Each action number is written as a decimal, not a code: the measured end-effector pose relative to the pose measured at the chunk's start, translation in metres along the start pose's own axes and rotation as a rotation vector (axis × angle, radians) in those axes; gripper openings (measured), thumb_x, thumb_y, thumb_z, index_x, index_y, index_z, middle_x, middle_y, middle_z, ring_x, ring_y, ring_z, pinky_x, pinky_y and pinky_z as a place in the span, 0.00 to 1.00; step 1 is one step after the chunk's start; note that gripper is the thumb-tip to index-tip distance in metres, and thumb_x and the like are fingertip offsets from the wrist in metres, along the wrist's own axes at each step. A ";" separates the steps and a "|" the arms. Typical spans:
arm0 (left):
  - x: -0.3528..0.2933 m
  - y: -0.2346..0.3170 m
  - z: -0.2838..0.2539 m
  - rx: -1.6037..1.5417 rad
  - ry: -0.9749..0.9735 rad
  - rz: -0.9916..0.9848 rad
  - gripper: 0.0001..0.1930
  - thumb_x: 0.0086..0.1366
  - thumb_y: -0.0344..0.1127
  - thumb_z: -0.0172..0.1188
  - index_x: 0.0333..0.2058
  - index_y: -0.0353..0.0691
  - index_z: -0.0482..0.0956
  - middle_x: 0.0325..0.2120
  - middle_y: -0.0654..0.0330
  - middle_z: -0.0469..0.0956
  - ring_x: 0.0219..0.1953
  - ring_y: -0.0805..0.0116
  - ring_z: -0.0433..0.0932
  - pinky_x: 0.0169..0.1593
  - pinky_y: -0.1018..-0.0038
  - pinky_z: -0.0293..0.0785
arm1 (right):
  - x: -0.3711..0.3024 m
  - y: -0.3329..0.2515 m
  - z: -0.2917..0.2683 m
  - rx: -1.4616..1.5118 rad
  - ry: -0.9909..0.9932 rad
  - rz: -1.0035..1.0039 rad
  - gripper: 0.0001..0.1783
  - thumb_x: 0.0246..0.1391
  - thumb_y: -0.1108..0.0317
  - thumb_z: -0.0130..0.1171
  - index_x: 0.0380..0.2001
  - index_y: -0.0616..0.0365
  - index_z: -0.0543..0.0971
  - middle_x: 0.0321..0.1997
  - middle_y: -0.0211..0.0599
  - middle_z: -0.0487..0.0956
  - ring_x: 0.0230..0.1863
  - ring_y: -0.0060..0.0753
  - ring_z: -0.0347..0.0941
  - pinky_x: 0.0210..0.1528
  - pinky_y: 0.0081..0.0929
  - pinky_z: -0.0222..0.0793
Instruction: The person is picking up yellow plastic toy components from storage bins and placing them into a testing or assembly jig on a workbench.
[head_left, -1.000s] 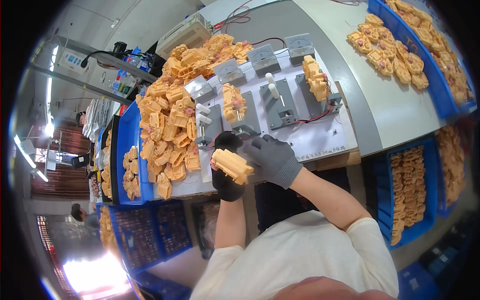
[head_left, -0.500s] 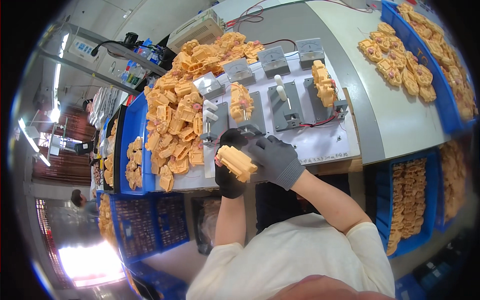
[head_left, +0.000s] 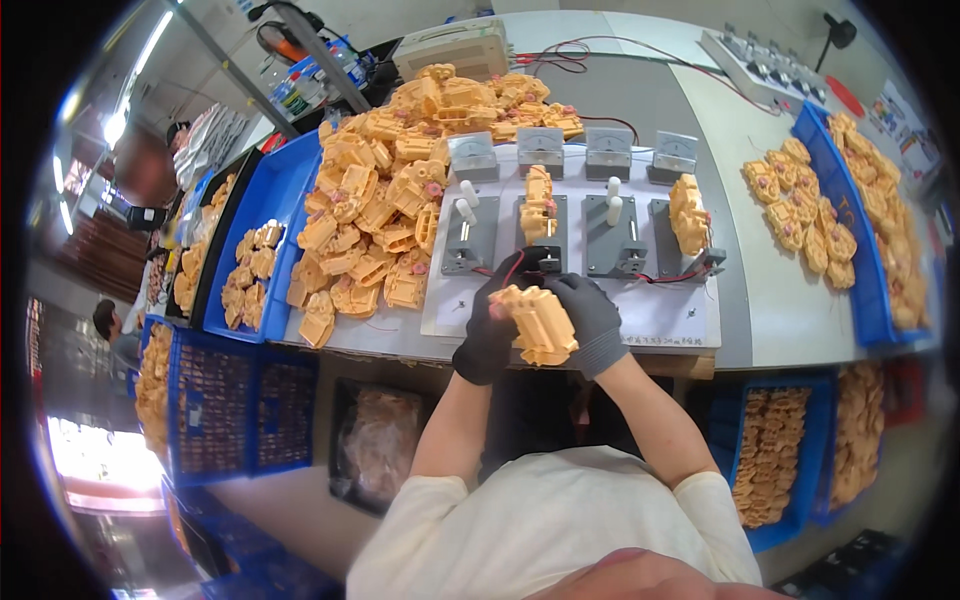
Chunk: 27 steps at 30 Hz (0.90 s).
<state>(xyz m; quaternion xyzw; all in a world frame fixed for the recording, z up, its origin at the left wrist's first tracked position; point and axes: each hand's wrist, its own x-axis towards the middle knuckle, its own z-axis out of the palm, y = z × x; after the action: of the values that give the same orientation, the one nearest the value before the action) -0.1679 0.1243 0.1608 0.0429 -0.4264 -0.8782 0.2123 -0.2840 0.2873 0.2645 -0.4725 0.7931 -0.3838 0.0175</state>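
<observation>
My left hand (head_left: 486,335), in a dark glove, is closed on a tan plastic housing (head_left: 545,326) with a pink bit at its upper end. The housing is tilted in front of the white test board. My right hand (head_left: 592,318), gloved too, is beside the housing with its fingers curled toward the near end of a grey fixture; what its fingertips pinch is hidden. In that fixture another tan housing (head_left: 538,205) stands upright. A third housing (head_left: 690,215) sits in the rightmost fixture. Two fixtures with white-handled levers (head_left: 613,205) hold no housing.
Several dial meters (head_left: 608,155) line the back of the white board (head_left: 650,318). A large heap of tan housings (head_left: 375,200) lies at the left, near a blue tray (head_left: 262,200). Loose housings (head_left: 800,215) and a blue bin (head_left: 865,240) are at the right.
The view has shifted, so the board appears more level. The held housing has turned in my left hand. My right hand has moved apart from the left, to the housing's right side.
</observation>
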 end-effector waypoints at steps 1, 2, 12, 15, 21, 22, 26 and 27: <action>0.001 -0.001 0.015 0.121 -0.070 -0.012 0.39 0.50 0.60 0.66 0.53 0.41 0.63 0.42 0.59 0.76 0.44 0.65 0.77 0.50 0.66 0.74 | 0.001 -0.002 -0.009 0.127 -0.055 0.043 0.09 0.46 0.69 0.60 0.34 0.50 0.78 0.36 0.37 0.77 0.37 0.42 0.75 0.40 0.35 0.70; 0.002 0.002 0.030 0.119 -0.034 0.023 0.46 0.49 0.62 0.66 0.57 0.38 0.60 0.41 0.59 0.76 0.44 0.67 0.76 0.50 0.68 0.73 | 0.005 -0.004 -0.019 0.165 -0.054 0.037 0.07 0.48 0.69 0.59 0.33 0.51 0.78 0.32 0.40 0.78 0.33 0.44 0.75 0.36 0.38 0.70; 0.005 0.046 0.083 -0.025 -0.183 -0.032 0.40 0.51 0.54 0.68 0.55 0.32 0.66 0.45 0.57 0.76 0.44 0.66 0.78 0.49 0.68 0.75 | 0.111 -0.050 -0.040 -0.306 -0.197 0.238 0.36 0.44 0.50 0.59 0.57 0.48 0.64 0.35 0.50 0.80 0.40 0.52 0.77 0.41 0.42 0.71; 0.006 0.043 0.084 -0.015 -0.238 0.045 0.40 0.50 0.56 0.67 0.55 0.33 0.67 0.46 0.58 0.75 0.47 0.69 0.76 0.51 0.69 0.73 | 0.125 -0.051 -0.038 -0.393 -0.214 0.204 0.38 0.43 0.50 0.58 0.58 0.47 0.62 0.36 0.51 0.79 0.41 0.54 0.77 0.42 0.44 0.71; 0.006 0.051 0.091 0.112 -0.150 0.233 0.54 0.44 0.65 0.67 0.63 0.38 0.55 0.58 0.56 0.65 0.55 0.71 0.69 0.57 0.69 0.67 | 0.112 -0.084 -0.095 0.067 0.069 -0.128 0.30 0.48 0.60 0.57 0.57 0.50 0.69 0.32 0.50 0.80 0.31 0.39 0.78 0.35 0.32 0.72; -0.002 0.057 0.088 0.074 -0.084 0.312 0.56 0.44 0.68 0.65 0.64 0.39 0.54 0.58 0.56 0.65 0.54 0.71 0.70 0.56 0.68 0.68 | 0.103 -0.093 -0.107 0.057 -0.048 -0.104 0.30 0.48 0.62 0.57 0.57 0.54 0.69 0.36 0.46 0.80 0.34 0.29 0.76 0.38 0.28 0.72; -0.033 0.079 0.076 -0.233 -0.117 0.213 0.45 0.50 0.62 0.64 0.59 0.38 0.61 0.48 0.60 0.72 0.49 0.72 0.73 0.52 0.70 0.71 | 0.073 -0.119 -0.091 0.216 -0.426 -0.200 0.31 0.43 0.68 0.58 0.54 0.65 0.71 0.44 0.45 0.77 0.46 0.32 0.73 0.50 0.29 0.67; -0.040 0.084 0.073 -0.217 -0.164 0.187 0.43 0.50 0.60 0.65 0.58 0.38 0.63 0.47 0.60 0.73 0.49 0.72 0.74 0.52 0.71 0.71 | 0.068 -0.124 -0.078 0.189 -0.452 -0.272 0.30 0.44 0.67 0.57 0.54 0.65 0.70 0.44 0.46 0.77 0.45 0.33 0.74 0.50 0.29 0.67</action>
<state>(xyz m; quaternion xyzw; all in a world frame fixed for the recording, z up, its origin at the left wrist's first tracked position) -0.1219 0.1479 0.2671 -0.0920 -0.3472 -0.8961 0.2609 -0.2612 0.2500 0.4197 -0.6445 0.6591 -0.3398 0.1865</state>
